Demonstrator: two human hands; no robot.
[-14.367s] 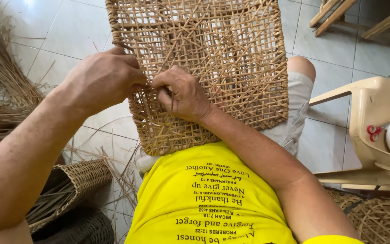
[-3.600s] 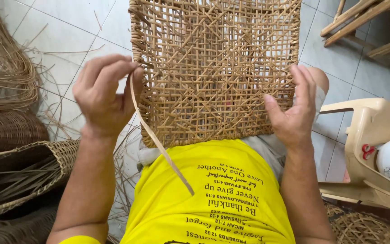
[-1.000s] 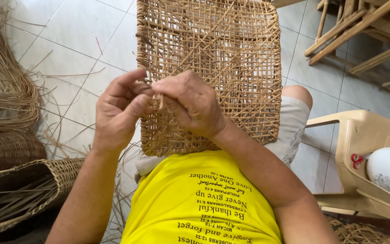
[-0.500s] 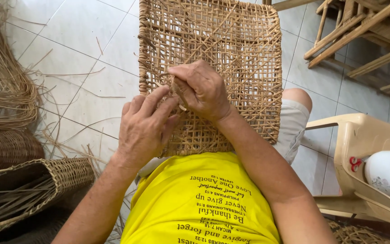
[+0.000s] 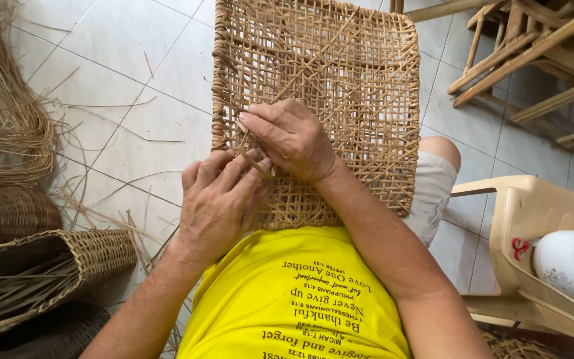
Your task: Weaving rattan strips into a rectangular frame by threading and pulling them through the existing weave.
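A square panel of open-weave rattan (image 5: 340, 86) leans against my lap, its lower edge at my yellow shirt. My right hand (image 5: 290, 136) rests on the panel's left part, fingers pinched on a thin rattan strip (image 5: 255, 158) near the left edge. My left hand (image 5: 217, 199) lies just below it on the weave, with its fingertips pressed against the same strip. Where the strip runs into the weave is hidden by my fingers.
Bundles of loose rattan strands (image 5: 4, 126) and woven baskets (image 5: 48, 272) lie on the tiled floor at left. A beige plastic chair (image 5: 533, 219) with a white appliance (image 5: 569, 262) stands at right. Wooden frames (image 5: 533, 53) are stacked at top right.
My left hand has slid down from the panel's left edge to below my right hand. My right hand stays on the weave and has shifted slightly toward the left edge.
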